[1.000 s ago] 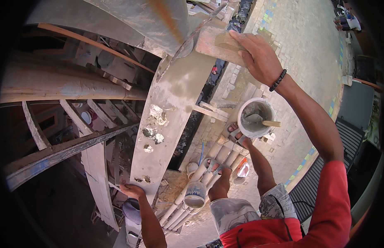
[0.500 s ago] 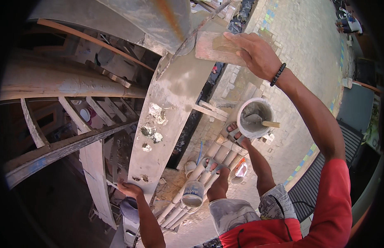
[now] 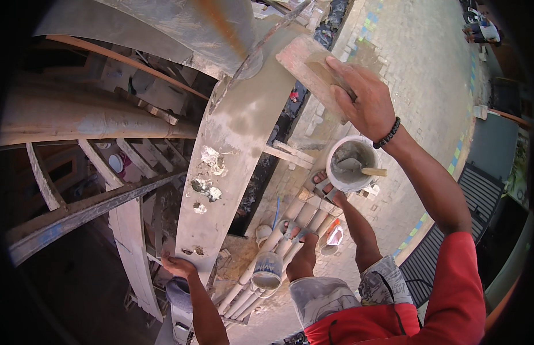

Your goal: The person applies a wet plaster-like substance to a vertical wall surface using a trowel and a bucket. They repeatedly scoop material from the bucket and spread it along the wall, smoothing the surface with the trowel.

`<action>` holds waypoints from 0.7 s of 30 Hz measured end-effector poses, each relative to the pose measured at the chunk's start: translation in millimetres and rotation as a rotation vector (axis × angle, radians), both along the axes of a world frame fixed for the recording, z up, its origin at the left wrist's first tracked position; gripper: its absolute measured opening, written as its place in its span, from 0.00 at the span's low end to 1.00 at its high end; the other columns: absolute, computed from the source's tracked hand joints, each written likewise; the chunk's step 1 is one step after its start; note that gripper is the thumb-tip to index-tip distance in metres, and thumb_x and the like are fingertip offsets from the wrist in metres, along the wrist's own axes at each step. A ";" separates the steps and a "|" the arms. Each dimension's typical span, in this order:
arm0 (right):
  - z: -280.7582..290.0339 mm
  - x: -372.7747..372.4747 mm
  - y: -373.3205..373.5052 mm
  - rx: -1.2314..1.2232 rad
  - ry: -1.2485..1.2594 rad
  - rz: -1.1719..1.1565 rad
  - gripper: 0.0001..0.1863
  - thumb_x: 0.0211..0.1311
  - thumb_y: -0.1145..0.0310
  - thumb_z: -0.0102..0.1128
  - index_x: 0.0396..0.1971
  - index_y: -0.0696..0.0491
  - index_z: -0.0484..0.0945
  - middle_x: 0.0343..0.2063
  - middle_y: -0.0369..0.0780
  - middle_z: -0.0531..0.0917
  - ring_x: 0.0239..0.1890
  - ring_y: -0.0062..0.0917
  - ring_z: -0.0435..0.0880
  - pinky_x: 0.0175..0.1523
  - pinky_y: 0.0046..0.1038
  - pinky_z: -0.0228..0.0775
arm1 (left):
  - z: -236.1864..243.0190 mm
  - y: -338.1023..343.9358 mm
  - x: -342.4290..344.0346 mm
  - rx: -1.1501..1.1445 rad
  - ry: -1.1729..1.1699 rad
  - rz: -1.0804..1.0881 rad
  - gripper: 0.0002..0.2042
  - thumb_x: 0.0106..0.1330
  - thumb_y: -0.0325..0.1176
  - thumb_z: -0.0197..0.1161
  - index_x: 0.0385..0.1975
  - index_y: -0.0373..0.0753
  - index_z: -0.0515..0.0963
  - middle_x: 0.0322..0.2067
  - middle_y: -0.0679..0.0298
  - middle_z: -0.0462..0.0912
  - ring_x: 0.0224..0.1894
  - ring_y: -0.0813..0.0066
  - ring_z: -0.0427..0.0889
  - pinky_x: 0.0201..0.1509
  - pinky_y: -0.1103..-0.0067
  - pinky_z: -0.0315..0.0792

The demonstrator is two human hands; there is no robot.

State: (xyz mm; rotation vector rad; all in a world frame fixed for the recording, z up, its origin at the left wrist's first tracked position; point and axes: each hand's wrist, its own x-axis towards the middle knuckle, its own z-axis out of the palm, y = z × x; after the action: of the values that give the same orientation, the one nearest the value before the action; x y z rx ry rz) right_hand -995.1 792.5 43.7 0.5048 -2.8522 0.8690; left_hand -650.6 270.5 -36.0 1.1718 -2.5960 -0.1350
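A worn wooden plastering float (image 3: 309, 64), pinkish with a grey smear, is held by my right hand (image 3: 367, 100), fingers and thumb closed round its grip. The float is tilted, beside the upper right edge of a long grey concrete surface (image 3: 229, 155). That surface has a damp, smooth patch near the top and rough pale pits lower down. At its lower left edge rests my left hand (image 3: 179, 267), closed over the edge, its fingertips partly hidden. Below my right hand, a pale bucket (image 3: 334, 164) holds grey mortar and a wooden-handled trowel (image 3: 373, 172).
My feet stand on bamboo poles (image 3: 290, 236) high above paving. A second bucket (image 3: 267, 273) hangs by the poles. Left lie wooden rafters (image 3: 94, 201) over a dark gap. A grey metal sheet (image 3: 180, 23) is at the top. A person (image 3: 483, 33) appears far right.
The float has lifted off the concrete's upper end and turned, its lower end swinging down to the right. My right hand shifted right and slightly down. The left hand stays on the edge.
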 end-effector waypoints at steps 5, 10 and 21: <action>-13.2 2.2 -26.3 -0.031 0.072 -0.121 0.26 0.49 0.73 0.55 0.53 0.49 0.68 0.31 0.42 0.74 0.34 0.37 0.73 0.39 0.36 0.68 | -0.5 2.0 -0.8 0.001 0.017 -0.007 0.13 0.60 0.25 0.42 0.37 0.29 0.75 0.37 0.49 0.78 0.41 0.53 0.76 0.47 0.67 0.68; -18.6 4.0 -53.7 -0.046 0.055 -0.296 0.27 0.47 0.73 0.56 0.52 0.49 0.68 0.33 0.43 0.70 0.38 0.38 0.72 0.38 0.37 0.69 | -3.5 -4.9 4.6 -0.002 0.030 -0.018 0.11 0.61 0.23 0.43 0.36 0.30 0.73 0.36 0.51 0.77 0.41 0.53 0.74 0.46 0.66 0.65; -23.6 -12.6 -97.5 -0.105 0.050 -0.463 0.28 0.47 0.74 0.56 0.53 0.50 0.68 0.31 0.47 0.69 0.36 0.42 0.71 0.40 0.38 0.65 | -8.9 -11.1 11.5 -0.015 0.003 -0.031 0.09 0.61 0.23 0.42 0.34 0.30 0.72 0.38 0.49 0.76 0.42 0.52 0.74 0.47 0.65 0.65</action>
State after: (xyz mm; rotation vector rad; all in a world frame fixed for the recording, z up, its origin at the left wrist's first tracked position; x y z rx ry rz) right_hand -1007.7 695.0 20.1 -0.1429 -2.6835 0.8889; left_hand -639.2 259.3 -45.0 1.1258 -2.6090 -0.1237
